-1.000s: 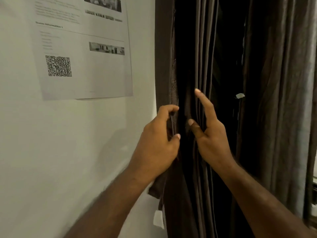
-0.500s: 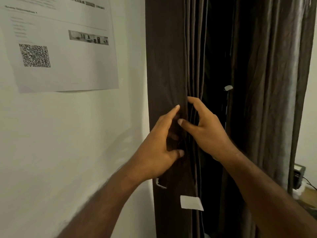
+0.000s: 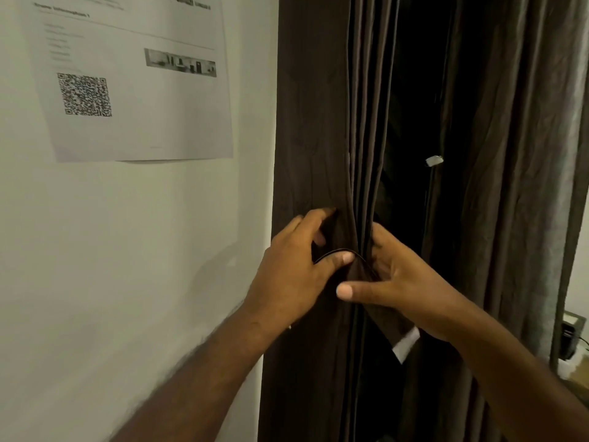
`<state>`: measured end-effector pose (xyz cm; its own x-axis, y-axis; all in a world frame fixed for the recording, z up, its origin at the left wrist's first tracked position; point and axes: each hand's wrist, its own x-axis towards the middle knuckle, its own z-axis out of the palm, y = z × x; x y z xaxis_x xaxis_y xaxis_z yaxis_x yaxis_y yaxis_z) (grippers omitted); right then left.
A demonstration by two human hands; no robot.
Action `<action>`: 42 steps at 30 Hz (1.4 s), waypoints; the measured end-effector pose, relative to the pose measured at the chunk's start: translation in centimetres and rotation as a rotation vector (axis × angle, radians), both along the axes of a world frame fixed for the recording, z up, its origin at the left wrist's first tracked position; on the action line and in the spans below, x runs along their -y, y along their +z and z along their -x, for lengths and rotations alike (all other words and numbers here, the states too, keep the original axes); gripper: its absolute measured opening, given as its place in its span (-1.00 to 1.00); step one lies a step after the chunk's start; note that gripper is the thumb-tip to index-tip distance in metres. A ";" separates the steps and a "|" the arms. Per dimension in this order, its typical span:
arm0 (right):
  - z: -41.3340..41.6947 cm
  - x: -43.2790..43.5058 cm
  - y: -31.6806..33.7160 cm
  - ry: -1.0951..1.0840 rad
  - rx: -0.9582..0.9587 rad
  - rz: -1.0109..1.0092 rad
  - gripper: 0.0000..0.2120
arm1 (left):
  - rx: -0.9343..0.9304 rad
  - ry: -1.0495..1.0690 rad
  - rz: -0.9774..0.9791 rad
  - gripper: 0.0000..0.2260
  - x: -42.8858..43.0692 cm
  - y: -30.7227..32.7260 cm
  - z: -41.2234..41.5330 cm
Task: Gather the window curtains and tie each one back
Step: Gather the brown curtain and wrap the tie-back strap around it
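Note:
A dark brown curtain (image 3: 322,122) hangs in bunched pleats beside the white wall. A matching brown tie-back strap (image 3: 357,269) curves across its front at hand height. My left hand (image 3: 293,269) presses the strap with its thumb, fingers curled on the fabric. My right hand (image 3: 401,282) grips the pleats and the strap from the right side, thumb pointing left. A white label (image 3: 406,344) on the strap's end shows below my right wrist. A second, greyer curtain (image 3: 510,186) hangs loose on the right.
A printed sheet with a QR code (image 3: 84,95) is stuck on the wall (image 3: 127,250) at upper left. A dark gap with a small white clip (image 3: 433,161) lies between the curtains. A small device (image 3: 570,336) sits at the lower right.
Both hands have closed in on the gathered left curtain. The strap now loops across its front, and the white label has swung from below the left hand to under the right wrist.

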<state>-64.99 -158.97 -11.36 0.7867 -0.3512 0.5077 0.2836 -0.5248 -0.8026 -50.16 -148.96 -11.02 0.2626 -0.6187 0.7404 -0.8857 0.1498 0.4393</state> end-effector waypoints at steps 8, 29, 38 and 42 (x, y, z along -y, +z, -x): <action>1.0 1.4 0.5 -0.025 -0.080 -0.062 -0.57 | -0.082 -0.100 -0.237 -0.59 -1.4 0.7 -2.2; -1.4 2.0 0.2 0.268 0.033 -0.596 -0.60 | -0.127 0.031 -0.034 -0.91 0.3 0.1 -5.4; -2.0 2.7 -0.5 0.258 0.055 -0.577 -0.56 | -0.275 0.043 0.191 -0.83 2.5 -0.3 -0.4; -1.3 2.4 -0.3 0.255 0.059 -0.488 -0.61 | -0.416 -0.104 0.089 -0.71 2.3 -0.4 0.5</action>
